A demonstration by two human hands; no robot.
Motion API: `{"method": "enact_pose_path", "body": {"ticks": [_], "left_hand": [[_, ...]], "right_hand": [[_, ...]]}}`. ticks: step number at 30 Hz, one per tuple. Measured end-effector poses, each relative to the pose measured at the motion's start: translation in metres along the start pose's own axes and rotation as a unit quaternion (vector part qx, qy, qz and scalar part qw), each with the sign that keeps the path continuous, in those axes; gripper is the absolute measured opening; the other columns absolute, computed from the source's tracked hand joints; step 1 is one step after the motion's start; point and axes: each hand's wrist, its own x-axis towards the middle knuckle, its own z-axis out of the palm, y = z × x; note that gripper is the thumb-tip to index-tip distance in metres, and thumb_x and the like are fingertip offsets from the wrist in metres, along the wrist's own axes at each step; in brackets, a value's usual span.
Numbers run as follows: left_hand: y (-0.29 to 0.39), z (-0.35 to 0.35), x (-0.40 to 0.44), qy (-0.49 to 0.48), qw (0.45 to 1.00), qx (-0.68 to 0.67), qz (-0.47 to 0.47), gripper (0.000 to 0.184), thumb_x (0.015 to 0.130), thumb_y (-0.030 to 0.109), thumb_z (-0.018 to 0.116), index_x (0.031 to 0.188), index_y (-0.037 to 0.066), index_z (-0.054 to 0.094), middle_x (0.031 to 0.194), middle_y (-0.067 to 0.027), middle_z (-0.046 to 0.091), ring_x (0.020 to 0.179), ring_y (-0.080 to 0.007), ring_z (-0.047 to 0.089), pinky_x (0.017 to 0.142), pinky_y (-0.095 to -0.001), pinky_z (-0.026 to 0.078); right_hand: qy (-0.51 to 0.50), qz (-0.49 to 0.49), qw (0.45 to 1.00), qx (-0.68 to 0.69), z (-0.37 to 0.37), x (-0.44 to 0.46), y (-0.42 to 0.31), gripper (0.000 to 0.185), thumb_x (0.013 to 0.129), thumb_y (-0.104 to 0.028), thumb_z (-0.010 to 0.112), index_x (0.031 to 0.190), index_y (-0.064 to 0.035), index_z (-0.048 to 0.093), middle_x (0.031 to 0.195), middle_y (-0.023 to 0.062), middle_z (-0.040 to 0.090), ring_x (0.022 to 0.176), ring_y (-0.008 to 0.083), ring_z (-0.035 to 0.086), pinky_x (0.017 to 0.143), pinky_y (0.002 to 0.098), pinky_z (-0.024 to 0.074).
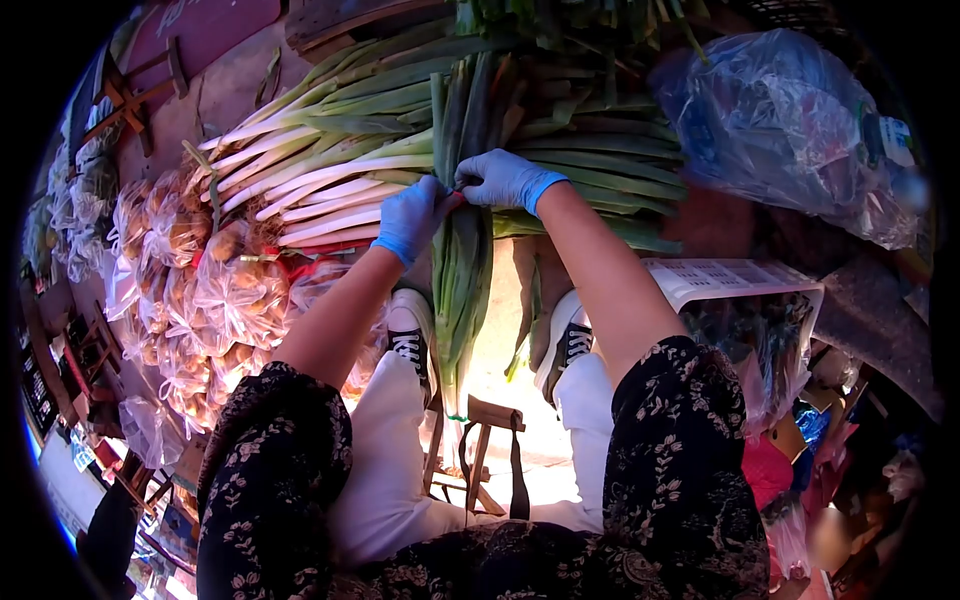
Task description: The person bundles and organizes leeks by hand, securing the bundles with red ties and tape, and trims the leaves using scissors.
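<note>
Both my hands wear blue gloves and meet over an upright bundle of green leeks between my knees. My left hand is closed at the bundle's left side, its fingertips pinching a short reddish strip. From the right, my right hand is closed too, thumb and fingers pressed together at the other end of that strip. What the strip does behind the bundle is hidden. Beyond my hands lies a wide pile of leeks, white stems to the left and green leaves to the right.
Clear bags of round brown produce stand on the left. A large clear plastic bag lies at upper right, above a white crate. A small wooden stool is between my legs, near my shoes.
</note>
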Motion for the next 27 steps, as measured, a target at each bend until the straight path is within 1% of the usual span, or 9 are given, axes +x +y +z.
{"method": "enact_pose_path", "body": {"ticks": [5,8,11,14,17,20,21,24,27], "left_hand": [[0.002,0.003,-0.001,-0.005,0.999,-0.04,-0.036,0.031,0.08,0.038,0.063,0.083,0.009,0.053,0.07,-0.014,0.061,0.066,-0.0355,0.06,0.056,-0.0432,0.047],[-0.001,0.008,-0.004,0.011,0.997,-0.075,-0.011,0.029,0.08,0.034,0.063,0.083,0.007,0.051,0.072,-0.0153,0.061,0.067,-0.0365,0.059,0.057,-0.0437,0.047],[-0.005,0.01,-0.004,-0.001,0.995,-0.1,-0.017,0.027,0.08,0.029,0.065,0.083,0.006,0.051,0.072,-0.0161,0.06,0.067,-0.0373,0.059,0.057,-0.0428,0.047],[-0.017,0.015,-0.002,-0.009,0.984,-0.178,0.002,0.024,0.081,0.024,0.065,0.082,0.004,0.051,0.069,-0.0151,0.059,0.063,-0.0339,0.059,0.057,-0.0391,0.047],[-0.04,0.019,-0.011,-0.049,0.962,-0.268,-0.009,0.023,0.081,0.021,0.066,0.082,0.003,0.052,0.068,-0.0139,0.059,0.06,-0.0281,0.058,0.057,-0.035,0.047],[-0.062,0.019,-0.035,-0.082,0.973,-0.202,-0.076,0.024,0.081,0.021,0.066,0.081,0.002,0.052,0.069,-0.0132,0.06,0.06,-0.0241,0.058,0.058,-0.0329,0.047],[-0.063,0.017,-0.037,-0.09,0.959,-0.246,-0.109,0.027,0.08,0.024,0.067,0.083,0.001,0.053,0.075,-0.0143,0.062,0.064,-0.025,0.061,0.06,-0.0328,0.048],[-0.053,0.011,-0.033,-0.033,0.97,-0.231,-0.065,0.03,0.079,0.026,0.068,0.086,0.0,0.055,0.079,-0.0147,0.064,0.069,-0.0258,0.063,0.061,-0.0328,0.049],[-0.018,-0.002,-0.016,-0.054,0.982,-0.172,-0.051,0.031,0.077,0.029,0.069,0.09,0.004,0.057,0.082,-0.0141,0.065,0.073,-0.0278,0.064,0.063,-0.0352,0.05]], "right_hand": [[0.029,-0.018,0.995,-0.092,0.002,-0.001,-0.003,0.028,0.067,-0.027,0.063,0.087,-0.007,0.061,0.081,0.0165,0.063,0.077,0.032,0.061,0.072,0.0375,0.0474],[0.055,-0.015,0.996,-0.075,0.004,-0.007,-0.003,0.027,0.067,-0.026,0.062,0.085,-0.0063,0.06,0.082,0.0186,0.062,0.08,0.0359,0.059,0.073,0.0391,0.0473],[0.072,-0.03,0.993,-0.085,0.007,-0.007,0.0,0.027,0.067,-0.025,0.061,0.084,-0.0053,0.06,0.081,0.0189,0.062,0.079,0.0359,0.059,0.072,0.0396,0.0472],[0.086,-0.045,0.992,-0.081,0.009,-0.008,0.005,0.024,0.068,-0.022,0.06,0.084,-0.0043,0.059,0.08,0.0186,0.062,0.077,0.0353,0.059,0.071,0.0388,0.0474],[0.094,-0.04,0.994,-0.028,0.01,-0.01,0.01,0.021,0.069,-0.019,0.059,0.083,-0.0037,0.058,0.078,0.0179,0.062,0.074,0.0344,0.059,0.069,0.0376,0.0477],[0.11,-0.055,0.992,0.004,0.012,-0.015,0.011,0.019,0.069,-0.017,0.058,0.083,-0.0038,0.058,0.076,0.0171,0.061,0.072,0.0338,0.059,0.067,0.0364,0.0478],[0.117,-0.06,0.991,0.004,0.012,-0.014,0.013,0.019,0.069,-0.017,0.058,0.083,-0.0038,0.057,0.075,0.017,0.061,0.072,0.0337,0.059,0.067,0.0365,0.0478],[0.128,-0.065,0.99,0.005,0.017,-0.012,0.016,0.019,0.069,-0.017,0.058,0.083,-0.0039,0.057,0.074,0.0166,0.061,0.071,0.0338,0.059,0.066,0.0365,0.0479],[0.127,-0.053,0.991,-0.008,0.016,-0.015,0.013,0.018,0.07,-0.016,0.058,0.083,-0.0036,0.056,0.073,0.0162,0.06,0.069,0.0323,0.059,0.066,0.0353,0.0476]]}}
